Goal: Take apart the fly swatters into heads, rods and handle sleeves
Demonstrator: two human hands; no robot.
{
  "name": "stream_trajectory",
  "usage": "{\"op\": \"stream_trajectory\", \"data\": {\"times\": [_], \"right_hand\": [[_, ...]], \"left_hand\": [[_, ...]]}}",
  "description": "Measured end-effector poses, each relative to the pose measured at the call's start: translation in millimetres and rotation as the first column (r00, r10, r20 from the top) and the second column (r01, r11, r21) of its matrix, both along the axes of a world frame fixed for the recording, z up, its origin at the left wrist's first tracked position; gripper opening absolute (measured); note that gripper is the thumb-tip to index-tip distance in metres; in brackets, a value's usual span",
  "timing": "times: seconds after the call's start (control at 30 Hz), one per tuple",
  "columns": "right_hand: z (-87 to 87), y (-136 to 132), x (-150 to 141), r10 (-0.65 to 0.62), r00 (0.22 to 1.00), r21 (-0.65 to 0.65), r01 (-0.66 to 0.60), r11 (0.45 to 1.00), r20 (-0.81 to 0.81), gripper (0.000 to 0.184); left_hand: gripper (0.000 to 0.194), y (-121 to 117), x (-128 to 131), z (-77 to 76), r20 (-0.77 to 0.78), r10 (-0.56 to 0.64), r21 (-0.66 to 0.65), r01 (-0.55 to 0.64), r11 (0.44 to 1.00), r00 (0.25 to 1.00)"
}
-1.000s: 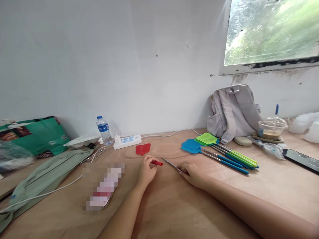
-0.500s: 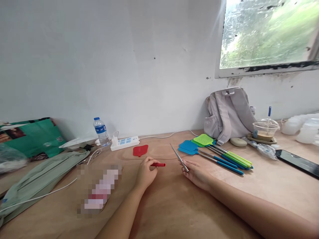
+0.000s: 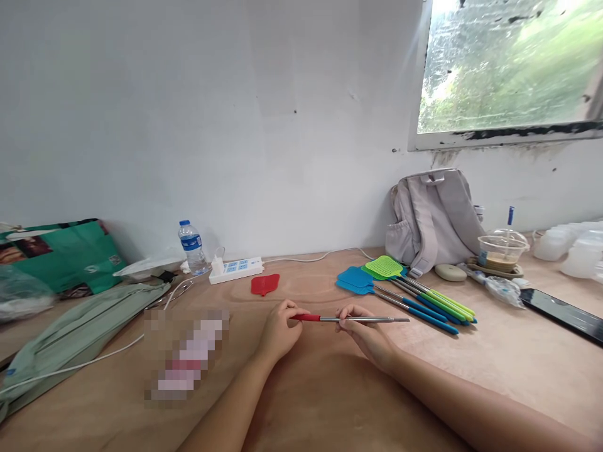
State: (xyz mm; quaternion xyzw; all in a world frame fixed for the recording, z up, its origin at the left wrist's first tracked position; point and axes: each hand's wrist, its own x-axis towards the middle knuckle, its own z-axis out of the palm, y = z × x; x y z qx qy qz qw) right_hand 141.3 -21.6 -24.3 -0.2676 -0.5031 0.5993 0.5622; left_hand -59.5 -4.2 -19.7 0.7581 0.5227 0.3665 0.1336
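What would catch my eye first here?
Probably the red grip in the left hand, meeting the metal rod in the right hand, front and centre. Beyond the left hand lies a red swatter head. To the right, blue swatters and green swatters lie before a grey backpack.

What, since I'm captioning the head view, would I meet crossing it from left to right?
Green bag, water bottle, white power strip, left hand gripping a red handle, right hand holding a metal rod, grey backpack, lidded cup, dark phone.

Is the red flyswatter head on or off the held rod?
Off: the red flyswatter head lies on the table, apart from the metal rod.
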Motion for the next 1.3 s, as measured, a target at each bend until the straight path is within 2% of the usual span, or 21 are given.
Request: {"op": "stream_trajectory", "data": {"times": [0.23, 0.4, 0.53, 0.67, 0.77, 0.9, 1.03, 1.13, 1.3], "right_hand": [[-4.3, 4, 2, 0.042, 0.996, -0.014, -0.043, 0.999, -0.081, 0.013], [-8.3, 11, 8, 0.070, 0.993, -0.023, -0.072, 0.997, -0.091, 0.038], [-10.8, 14, 9, 0.067, 0.992, -0.087, -0.076, 0.993, -0.105, 0.028], [-12.2, 11, 1, 0.109, 0.984, -0.173, -0.133, 0.976, -0.140, 0.029], [-12.3, 4, -10, 0.158, 0.972, -0.230, -0.197, 0.953, -0.176, 0.034], [-9.9, -2, -17, 0.157, 0.967, -0.237, -0.204, 0.950, -0.202, 0.036], [-9.4, -2, -17, 0.193, 0.953, -0.235, -0.248, 0.940, -0.232, 0.039], [-12.1, 1, -15, 0.223, 0.935, -0.255, -0.295, 0.921, -0.276, 0.032], [-13.9, 3, -12, 0.183, 0.932, -0.347, -0.291, 0.891, -0.312, 0.029]], "left_hand": [[0.037, 1, 4, -0.9, 0.124, -0.034, -0.056, 0.041, 0.998, 0.992], [0.036, 2, -4, 0.7, 0.222, -0.133, -0.218, 0.182, 0.959, 0.966], [0.032, -3, -6, 6.5, 0.309, -0.141, -0.230, 0.218, 0.949, 0.941], [0.042, -12, 9, 9.0, 0.412, -0.227, -0.269, 0.356, 0.895, 0.882], [0.039, -17, 25, 5.9, 0.491, -0.255, -0.247, 0.414, 0.876, 0.833], [0.031, -19, 36, 0.9, 0.566, -0.255, -0.219, 0.441, 0.870, 0.784], [0.028, -23, 36, 2.1, 0.580, -0.269, -0.218, 0.465, 0.858, 0.769], [0.027, -27, 41, 5.4, 0.597, -0.281, -0.206, 0.482, 0.852, 0.752], [0.022, -27, 51, 4.9, 0.561, -0.327, -0.150, 0.482, 0.863, 0.761]]}}
